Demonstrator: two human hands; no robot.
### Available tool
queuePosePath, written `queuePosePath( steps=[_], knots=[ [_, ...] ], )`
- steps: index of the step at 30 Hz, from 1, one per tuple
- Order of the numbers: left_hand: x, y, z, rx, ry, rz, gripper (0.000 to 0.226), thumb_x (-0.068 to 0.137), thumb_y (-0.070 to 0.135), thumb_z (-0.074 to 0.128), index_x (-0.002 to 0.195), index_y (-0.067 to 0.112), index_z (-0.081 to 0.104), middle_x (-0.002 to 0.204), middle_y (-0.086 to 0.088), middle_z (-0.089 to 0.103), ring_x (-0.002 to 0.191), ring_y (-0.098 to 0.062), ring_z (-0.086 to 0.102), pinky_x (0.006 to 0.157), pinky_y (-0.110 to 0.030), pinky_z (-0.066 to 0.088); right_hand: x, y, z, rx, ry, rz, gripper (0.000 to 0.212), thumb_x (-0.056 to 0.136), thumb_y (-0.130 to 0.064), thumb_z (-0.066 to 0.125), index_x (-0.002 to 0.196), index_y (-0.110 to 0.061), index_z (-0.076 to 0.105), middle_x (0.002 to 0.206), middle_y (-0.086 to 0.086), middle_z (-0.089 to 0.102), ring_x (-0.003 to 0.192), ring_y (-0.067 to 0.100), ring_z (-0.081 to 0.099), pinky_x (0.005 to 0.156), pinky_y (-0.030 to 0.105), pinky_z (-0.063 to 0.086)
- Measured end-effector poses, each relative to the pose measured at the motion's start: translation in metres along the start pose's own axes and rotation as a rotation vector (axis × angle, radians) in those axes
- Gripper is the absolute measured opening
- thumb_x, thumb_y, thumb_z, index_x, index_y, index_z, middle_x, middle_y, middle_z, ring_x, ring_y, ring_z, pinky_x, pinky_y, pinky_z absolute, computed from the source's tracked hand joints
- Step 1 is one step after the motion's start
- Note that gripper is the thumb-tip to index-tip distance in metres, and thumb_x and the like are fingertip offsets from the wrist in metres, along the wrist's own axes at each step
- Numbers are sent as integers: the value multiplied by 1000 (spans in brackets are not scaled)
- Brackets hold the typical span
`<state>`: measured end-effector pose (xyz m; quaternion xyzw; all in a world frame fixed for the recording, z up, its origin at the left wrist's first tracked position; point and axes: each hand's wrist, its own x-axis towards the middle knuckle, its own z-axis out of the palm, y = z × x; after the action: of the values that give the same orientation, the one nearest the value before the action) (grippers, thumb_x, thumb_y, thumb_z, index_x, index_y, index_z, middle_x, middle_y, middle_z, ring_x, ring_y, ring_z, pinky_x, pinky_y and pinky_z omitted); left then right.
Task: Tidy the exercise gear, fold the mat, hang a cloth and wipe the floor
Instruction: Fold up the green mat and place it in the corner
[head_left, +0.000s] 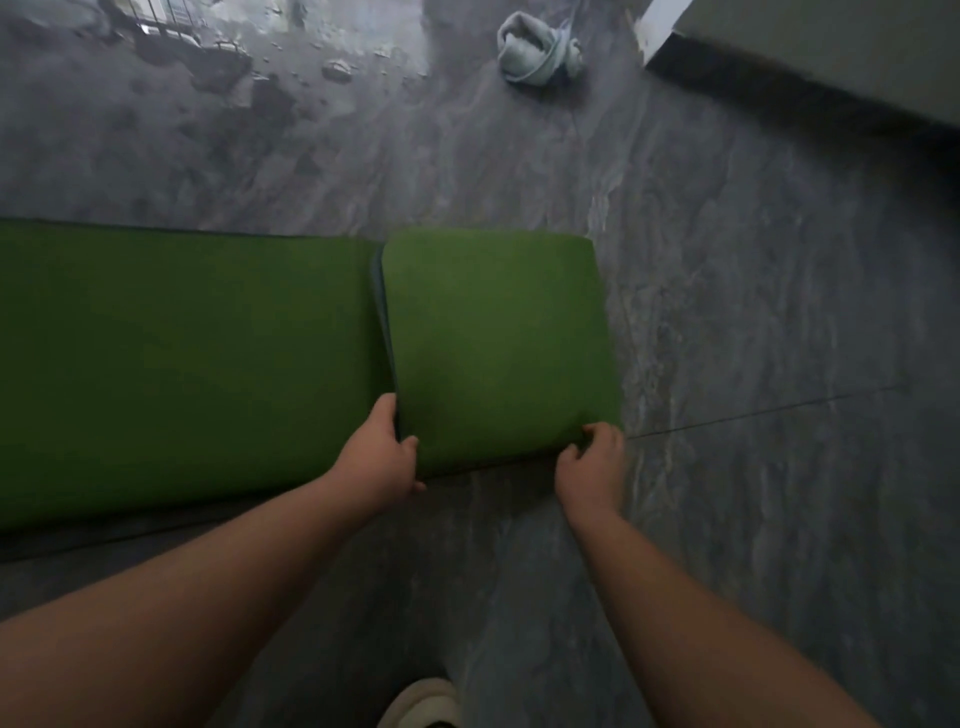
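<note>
One green mat (182, 364) is spread on the grey floor (753, 364), a pale cloth (537, 49) bunched beyond. Its folded end is gripped by the left hand (382, 454) and pinched by the right hand (592, 462).

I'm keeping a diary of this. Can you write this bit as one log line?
step: folding mat | left hand: grips fold edge | right hand: grips near corner | cloth: on floor, untouched

Both hands, left hand (382, 451) and right hand (592, 462), grip the folded end of the green mat (493, 338); a cloth (537, 49) lies at the top.
</note>
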<state>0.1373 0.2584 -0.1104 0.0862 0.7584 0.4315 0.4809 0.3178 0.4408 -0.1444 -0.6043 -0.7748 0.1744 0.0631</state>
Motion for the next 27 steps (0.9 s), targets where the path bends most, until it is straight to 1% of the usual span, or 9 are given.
queuePosePath(
  steps=[2, 4, 7, 9, 12, 16, 19, 23, 27],
  knots=[
    [0, -2, 3, -7, -2, 61, 55, 100, 8, 48, 148, 27, 31, 131, 5, 43, 101, -27, 61, 73, -37, 60, -6, -9, -3, -37, 42, -131, 53, 75, -2, 57, 128, -3, 56, 143, 18, 47, 132, 36, 43, 113, 46, 33],
    [0, 0, 5, 26, -20, 122, 58, 101, 7, 46, 152, 29, 28, 130, 8, 40, 104, -19, 53, 83, -31, 54, -13, -20, -6, -72, 23, -403, 71, 70, -3, 50, 141, -11, 49, 154, 13, 39, 141, 31, 34, 119, 47, 26],
    [9, -5, -2, 19, -47, 56, 61, 101, 6, 46, 153, 27, 25, 131, 3, 42, 99, -20, 57, 75, -32, 57, -25, -38, -5, -82, -139, -760, 80, 69, -8, 44, 149, -22, 43, 159, 9, 32, 147, 29, 28, 121, 45, 24],
    [19, -14, -11, -17, -75, -55, 61, 98, 3, 50, 151, 24, 29, 141, -5, 46, 103, -30, 62, 76, -43, 61, -35, -49, 2, -134, -252, -868, 83, 70, -12, 47, 151, -26, 39, 161, 8, 29, 149, 29, 25, 120, 47, 25],
    [24, -21, -19, 85, -114, -51, 52, 94, 3, 57, 142, 18, 41, 134, -10, 56, 103, -31, 65, 80, -45, 60, -50, -66, 16, -293, -395, -981, 87, 73, -19, 52, 155, -33, 27, 165, 3, 18, 151, 26, 16, 121, 51, 17],
    [21, -22, -21, 298, -64, 27, 62, 89, 9, 63, 146, 12, 38, 132, -9, 60, 121, -28, 58, 98, -27, 43, -61, -82, 33, -440, -478, -1033, 86, 82, -31, 55, 156, -37, 12, 167, -2, 6, 153, 24, 6, 119, 60, 5],
    [15, -37, -21, 130, -92, -39, 72, 84, -1, 65, 148, 11, 34, 123, -9, 65, 113, -27, 63, 96, -34, 51, -60, -82, 40, -460, -484, -1010, 84, 83, -36, 58, 156, -36, 17, 166, -1, 12, 153, 25, 12, 117, 64, 11],
    [3, -59, -29, 20, -63, -72, 53, 82, -7, 65, 129, 12, 50, 101, -2, 68, 99, -26, 68, 89, -43, 56, -62, -80, 46, -523, -471, -1019, 79, 81, -40, 65, 152, -32, 32, 162, 3, 27, 149, 29, 26, 112, 68, 23],
    [-6, -73, -53, 73, 49, -44, 37, 83, -6, 57, 112, 17, 57, 90, 4, 66, 91, -23, 67, 86, -35, 54, -65, -88, 49, -518, -437, -962, 76, 74, -33, 74, 144, -34, 44, 155, 1, 41, 142, 28, 38, 109, 65, 31]
  ],
)
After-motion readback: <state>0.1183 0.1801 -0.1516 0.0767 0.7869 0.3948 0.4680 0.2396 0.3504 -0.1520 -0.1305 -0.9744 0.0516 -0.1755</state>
